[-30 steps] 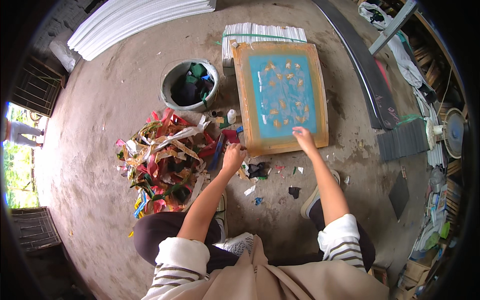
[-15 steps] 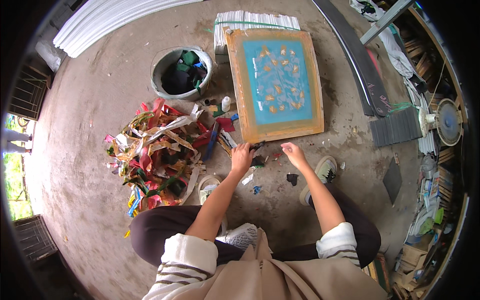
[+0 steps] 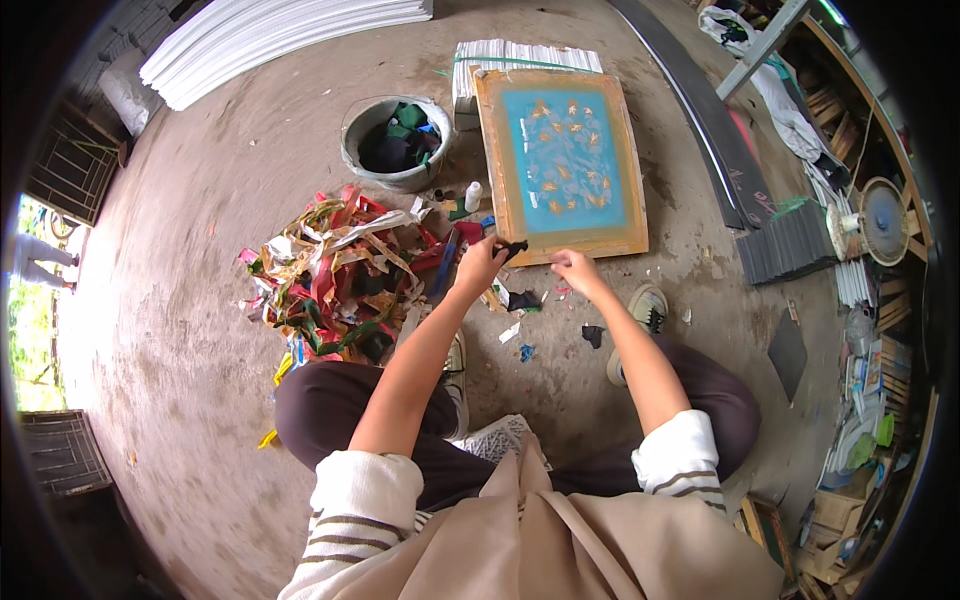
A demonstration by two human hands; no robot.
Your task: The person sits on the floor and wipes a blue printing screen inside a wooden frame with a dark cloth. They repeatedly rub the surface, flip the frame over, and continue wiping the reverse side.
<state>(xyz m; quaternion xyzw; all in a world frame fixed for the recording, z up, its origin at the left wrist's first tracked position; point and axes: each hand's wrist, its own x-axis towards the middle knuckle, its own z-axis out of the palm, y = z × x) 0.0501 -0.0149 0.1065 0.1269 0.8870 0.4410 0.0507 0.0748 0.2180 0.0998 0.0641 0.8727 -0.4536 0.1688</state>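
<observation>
Honestly, the bit I'd watch is that black scrap [image 3: 516, 250]: the left hand [image 3: 482, 262] seems to be pinching it, at or just over the lower edge of the framed screen [image 3: 572, 155], which sits just beyond both hands. Looks like only fingertips have it, so a loose grip could drop it onto the floor [image 3: 200, 350], near the dark scraps [image 3: 525, 300] on the near side of the hands. Swinging left too far might snag the tangled heap of strips [image 3: 335, 270] or knock the white bottle [image 3: 473, 195] past the left hand. A bump could shift the screen too, since it looks propped on the white stack [image 3: 528, 56] behind it. Can't tell whether the right hand [image 3: 575, 268] holds anything; its fingertips are bunched and blurry. The screen covers part of the stack, and the dark stuff deep in the bucket [image 3: 410, 183], beyond the left hand, is hard to make out.
</observation>
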